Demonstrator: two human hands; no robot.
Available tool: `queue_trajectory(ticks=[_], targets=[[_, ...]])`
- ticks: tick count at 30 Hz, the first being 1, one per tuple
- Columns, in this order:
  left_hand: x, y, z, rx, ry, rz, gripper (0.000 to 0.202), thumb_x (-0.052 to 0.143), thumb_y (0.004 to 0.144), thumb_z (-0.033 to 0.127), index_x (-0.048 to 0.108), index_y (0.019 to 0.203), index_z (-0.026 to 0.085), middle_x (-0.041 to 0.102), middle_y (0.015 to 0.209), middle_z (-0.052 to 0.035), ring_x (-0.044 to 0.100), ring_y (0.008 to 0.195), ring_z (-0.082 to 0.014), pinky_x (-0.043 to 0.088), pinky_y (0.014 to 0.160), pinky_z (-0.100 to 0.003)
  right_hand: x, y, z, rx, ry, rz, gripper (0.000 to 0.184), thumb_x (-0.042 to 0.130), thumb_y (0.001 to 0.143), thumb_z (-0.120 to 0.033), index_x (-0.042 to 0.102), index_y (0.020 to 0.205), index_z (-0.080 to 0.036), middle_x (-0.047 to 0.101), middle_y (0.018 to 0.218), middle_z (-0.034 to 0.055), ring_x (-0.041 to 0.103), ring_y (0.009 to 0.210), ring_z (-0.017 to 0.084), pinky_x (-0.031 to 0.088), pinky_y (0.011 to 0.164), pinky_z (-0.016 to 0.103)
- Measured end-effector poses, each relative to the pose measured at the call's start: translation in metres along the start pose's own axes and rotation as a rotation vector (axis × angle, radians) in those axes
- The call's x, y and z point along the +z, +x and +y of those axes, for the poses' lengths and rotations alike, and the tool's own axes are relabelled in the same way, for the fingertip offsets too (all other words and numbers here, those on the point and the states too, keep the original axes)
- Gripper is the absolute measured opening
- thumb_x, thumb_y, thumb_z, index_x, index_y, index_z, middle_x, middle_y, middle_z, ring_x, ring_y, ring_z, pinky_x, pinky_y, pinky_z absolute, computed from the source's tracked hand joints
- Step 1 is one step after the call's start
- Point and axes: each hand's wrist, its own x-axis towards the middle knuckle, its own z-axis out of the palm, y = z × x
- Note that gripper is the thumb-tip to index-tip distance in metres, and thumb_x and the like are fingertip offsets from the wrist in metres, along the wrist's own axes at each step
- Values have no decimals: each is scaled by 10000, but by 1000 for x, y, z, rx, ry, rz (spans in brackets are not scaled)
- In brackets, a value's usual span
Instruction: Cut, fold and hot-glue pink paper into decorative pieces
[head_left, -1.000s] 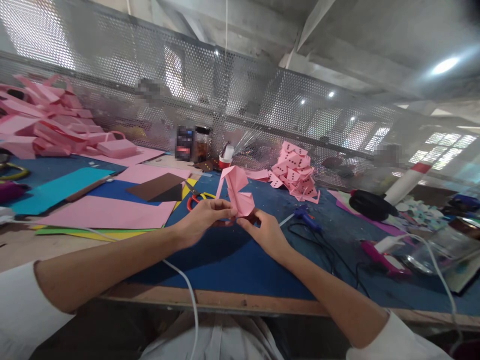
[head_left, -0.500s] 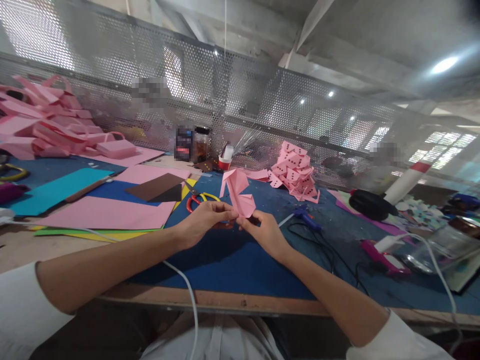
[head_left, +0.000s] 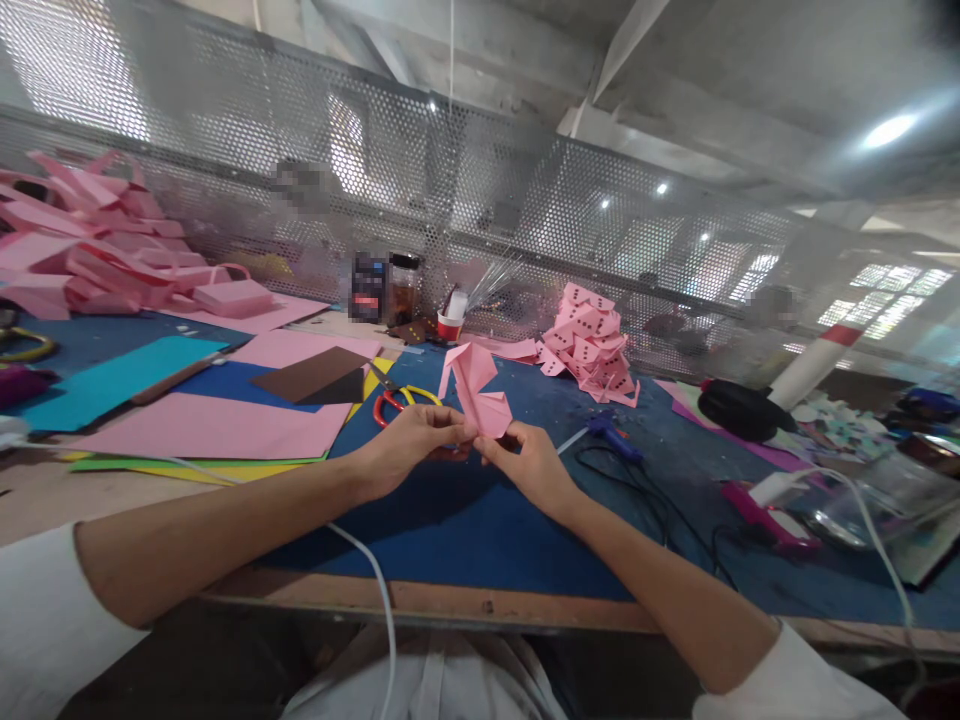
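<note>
A folded pink paper piece (head_left: 480, 390) stands upright between my hands, above the blue tabletop (head_left: 450, 540). Its lower edge is pinched by the thumb and fingers of my left hand (head_left: 420, 440). My right hand (head_left: 525, 462) grips the same bottom edge from the other side, fingertips close to the left ones. The exact fold under my fingers is hidden. Just behind my left hand lie scissors (head_left: 394, 398) with red and yellow handles. To the right of my right hand rests a blue glue gun (head_left: 615, 436) with a dark cord.
Coloured paper sheets (head_left: 217, 425) lie at left, below a heap of pink paper boxes (head_left: 97, 245). A stack of dotted pink pieces (head_left: 589, 345) stands behind. A red-and-white cup (head_left: 450, 325), a jar (head_left: 403, 290) and a perforated metal screen (head_left: 480, 210) are farther back. A white cable (head_left: 379, 580) crosses the front edge.
The pink paper piece has dipped and tilted very slightly in my fingers. Both hands keep their pinch in nearly the same place.
</note>
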Motion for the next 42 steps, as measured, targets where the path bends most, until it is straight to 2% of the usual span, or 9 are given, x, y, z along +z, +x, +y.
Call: queue_trajectory(ticks=[11,13,17,23,28,38,42], targets=[[0,1,0,-3,-12,-39,213,773,717,336,696,763,142,669,783,-20,613,750,-130,520,825,-307,-2,0,-2,10,12,-13,358,617,863,-400,655,625,-136,617,573,2,507,514,93,347,497,206],[-1,1,1,-1,-8,-39,216,768,721,343,696,764,144,670,784,-21,611,746,-130,518,819,-305,-2,0,-1,21,55,-21,357,606,872,-410,669,653,-135,635,593,10,531,526,100,373,508,204],[1,1,5,18,21,-1,218,762,719,344,689,737,140,676,765,-26,598,706,-119,502,773,-273,-1,1,0,-35,189,-57,344,529,925,-405,715,813,-139,713,744,44,616,639,124,464,636,225],[2,-1,8,32,42,0,213,754,711,346,687,725,145,676,750,-23,596,706,-129,489,758,-276,-1,3,1,-22,210,-76,367,492,940,-412,720,849,-139,730,779,56,639,663,132,483,682,243],[-1,0,5,40,58,-7,206,746,720,349,697,733,150,680,755,-24,597,699,-127,498,769,-281,0,2,2,7,103,-67,313,601,869,-420,706,814,-130,726,780,62,646,704,154,469,655,233],[1,0,2,19,37,-43,168,768,697,312,724,763,165,675,771,-12,609,745,-139,519,809,-302,-1,2,2,-25,68,-38,184,600,832,-279,695,838,-122,672,680,12,599,631,134,435,617,224],[1,0,2,18,38,-43,166,762,703,318,715,741,164,672,751,-10,606,729,-134,517,794,-292,-3,1,-2,8,98,-80,214,594,848,-315,692,820,-127,665,662,14,586,609,130,429,587,218]])
